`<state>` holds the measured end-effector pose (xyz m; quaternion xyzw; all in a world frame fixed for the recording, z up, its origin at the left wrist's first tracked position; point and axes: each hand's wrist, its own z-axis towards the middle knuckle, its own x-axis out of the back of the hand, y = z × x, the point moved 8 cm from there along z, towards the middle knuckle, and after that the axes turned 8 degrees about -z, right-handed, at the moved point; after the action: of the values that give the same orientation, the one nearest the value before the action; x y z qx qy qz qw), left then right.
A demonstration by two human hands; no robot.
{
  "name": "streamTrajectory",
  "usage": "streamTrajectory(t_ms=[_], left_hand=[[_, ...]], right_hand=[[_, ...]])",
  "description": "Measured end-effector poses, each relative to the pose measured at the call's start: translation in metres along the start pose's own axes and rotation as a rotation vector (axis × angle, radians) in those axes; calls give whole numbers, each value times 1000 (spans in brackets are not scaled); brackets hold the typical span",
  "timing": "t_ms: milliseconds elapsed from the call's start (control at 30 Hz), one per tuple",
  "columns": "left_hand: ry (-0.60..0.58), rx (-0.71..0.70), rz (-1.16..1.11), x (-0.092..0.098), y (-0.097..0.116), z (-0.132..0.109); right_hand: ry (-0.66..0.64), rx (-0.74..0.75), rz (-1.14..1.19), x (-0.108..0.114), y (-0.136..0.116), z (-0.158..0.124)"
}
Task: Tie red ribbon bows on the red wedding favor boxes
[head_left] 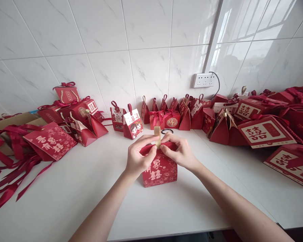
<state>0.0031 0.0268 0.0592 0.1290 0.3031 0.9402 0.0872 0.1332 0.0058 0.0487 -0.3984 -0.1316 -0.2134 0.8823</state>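
Observation:
A red gift box with pale Chinese characters stands upright on the white table in front of me. From the middle of its top edge rises a gold ribbon loop. My left hand pinches the box's top at the ribbon's base, thumb in front and index finger behind. On the other side, my right hand does the same, its thumb nearly meeting the left one. Both hands partly cover the box's upper edge. Just behind the hands lies a thin black ring.
Several finished-looking red boxes line the tiled wall. More boxes pile up on the right. At left are a flat-lying red box, stacked boxes and loose dark-red ribbons. A power strip is on the wall.

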Motion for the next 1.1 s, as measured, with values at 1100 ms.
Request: streamTrajectory(t_ms=[1100], left_hand=[[-1,-15,10,-1,2,0]], right_hand=[[-3,-45,5,-1,3,-2]])
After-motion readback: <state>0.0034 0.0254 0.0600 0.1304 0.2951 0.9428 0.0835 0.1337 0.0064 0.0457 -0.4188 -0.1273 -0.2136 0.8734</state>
